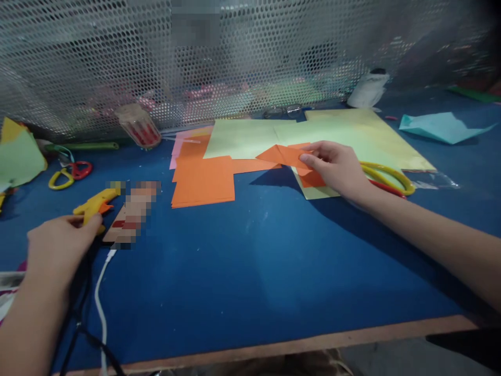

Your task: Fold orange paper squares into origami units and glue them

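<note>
My left hand (64,237) is closed around the handle of a yellow glue gun (97,203) with an orange trigger, at the left of the table beside a phone (131,211). In my right hand (334,164) a folded piece of orange paper (279,155) with a pointed end is pinched between thumb and fingers. It is raised over the sheets, and its shadow falls on the table. Left of it lies a stack of orange paper squares (203,180). Large pale green sheets (250,137) spread behind, and scissors with yellow and red handles (391,177) show partly behind my right wrist.
A white cable (99,297) runs from the phone over the front edge. Smaller scissors (62,177) lie at the left. Along the perforated metal screen (254,52) stand a clear jar (139,125) and a white bottle (368,89). Folded turquoise paper (446,128) lies at the right.
</note>
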Demonstrator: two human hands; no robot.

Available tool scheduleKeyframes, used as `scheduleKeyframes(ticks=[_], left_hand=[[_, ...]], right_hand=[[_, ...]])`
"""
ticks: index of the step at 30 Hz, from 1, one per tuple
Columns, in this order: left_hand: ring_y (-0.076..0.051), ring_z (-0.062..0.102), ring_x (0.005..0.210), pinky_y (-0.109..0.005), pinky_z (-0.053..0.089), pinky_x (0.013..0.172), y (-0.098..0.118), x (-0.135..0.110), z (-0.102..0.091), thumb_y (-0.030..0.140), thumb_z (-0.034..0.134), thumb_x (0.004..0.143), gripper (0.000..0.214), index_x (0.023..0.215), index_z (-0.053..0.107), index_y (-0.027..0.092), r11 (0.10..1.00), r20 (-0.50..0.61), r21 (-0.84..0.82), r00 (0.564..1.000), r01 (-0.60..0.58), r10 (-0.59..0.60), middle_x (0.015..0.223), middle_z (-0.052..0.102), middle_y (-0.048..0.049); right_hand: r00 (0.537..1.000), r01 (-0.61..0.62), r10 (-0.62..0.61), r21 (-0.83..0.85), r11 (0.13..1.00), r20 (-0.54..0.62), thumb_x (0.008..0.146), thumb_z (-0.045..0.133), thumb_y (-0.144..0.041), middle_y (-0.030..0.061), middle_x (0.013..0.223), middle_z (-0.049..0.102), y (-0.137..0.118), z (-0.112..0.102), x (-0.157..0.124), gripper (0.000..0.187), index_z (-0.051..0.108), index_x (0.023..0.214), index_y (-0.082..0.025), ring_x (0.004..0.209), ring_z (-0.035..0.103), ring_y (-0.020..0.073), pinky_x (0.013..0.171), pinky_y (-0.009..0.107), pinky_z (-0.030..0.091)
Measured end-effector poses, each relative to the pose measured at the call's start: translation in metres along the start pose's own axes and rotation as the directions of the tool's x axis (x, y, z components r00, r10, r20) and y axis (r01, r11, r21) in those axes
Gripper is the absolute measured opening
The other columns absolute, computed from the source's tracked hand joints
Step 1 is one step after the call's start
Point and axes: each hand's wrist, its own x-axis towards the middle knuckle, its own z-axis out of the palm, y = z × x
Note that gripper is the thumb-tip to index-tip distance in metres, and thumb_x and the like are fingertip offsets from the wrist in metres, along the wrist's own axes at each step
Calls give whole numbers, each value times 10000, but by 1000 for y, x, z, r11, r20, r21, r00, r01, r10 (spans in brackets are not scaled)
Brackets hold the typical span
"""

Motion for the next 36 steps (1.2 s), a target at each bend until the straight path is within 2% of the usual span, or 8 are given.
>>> scheduleKeyframes(ticks=[3,6,9,13,17,24,29,36], left_hand=[[-499,676,1019,-649,561,848,10,-15,-9,497,517,863,465,947,724,90,995,-59,77,996,70,-66,891,700,-189],[-471,558,1309,-633,510,1013,31,-26,-21,501,425,948,553,1233,667,95,998,-131,55,991,-36,43,1407,587,-232],[-342,599,1301,-497,447,1148,62,-29,-27,411,416,933,480,1192,692,116,966,-70,-17,964,-259,257,1329,683,-150],[-267,563,1382,-390,391,1208,109,-24,-10,468,514,907,537,1324,657,162,838,75,-136,838,-529,541,1480,620,-92],[-318,390,1529,-439,332,1249,141,-15,27,570,558,926,818,1564,407,80,812,104,-175,810,-557,577,1649,394,-186],[-352,395,1522,-479,344,1245,146,-11,47,557,541,989,719,1541,472,102,805,182,-172,784,-568,593,1624,439,-166],[-340,542,1416,-460,435,1176,146,-18,42,486,537,1020,572,1477,559,143,792,129,-152,782,-592,609,1516,581,-151],[-316,501,1455,-495,406,1195,143,-23,48,465,427,1048,535,1438,599,142,747,81,-203,749,-633,657,1524,574,-148]], right_hand=[[999,13,-15,-52,999,-35,914,644,-451,58,776,682,3,0,16,276,740,1053,-232,672,629,222,598,389,482],[998,57,-62,-129,990,-30,972,576,-443,78,851,709,7,4,36,291,722,1123,-241,763,657,236,646,394,509],[993,117,-110,-239,964,41,1011,559,-454,61,919,705,14,15,50,312,695,1128,-200,786,652,190,711,370,546],[971,235,-227,-415,879,71,978,632,-385,110,1247,633,12,36,49,302,655,1206,-188,1112,604,267,948,502,511],[896,432,-421,-497,752,142,965,528,-188,190,1449,505,-9,55,31,451,577,1411,-233,1255,477,380,993,595,389],[671,740,-628,-410,534,393,1016,474,-264,63,1287,619,-26,60,18,263,690,1152,-327,1094,512,265,950,450,375],[689,719,-642,-424,550,337,1015,444,-213,101,1248,636,-22,58,22,282,719,1037,-271,1085,547,282,902,471,400],[729,681,-619,-398,614,292,987,494,-207,104,1185,653,-20,59,22,249,735,967,-266,1020,559,287,888,487,407]])
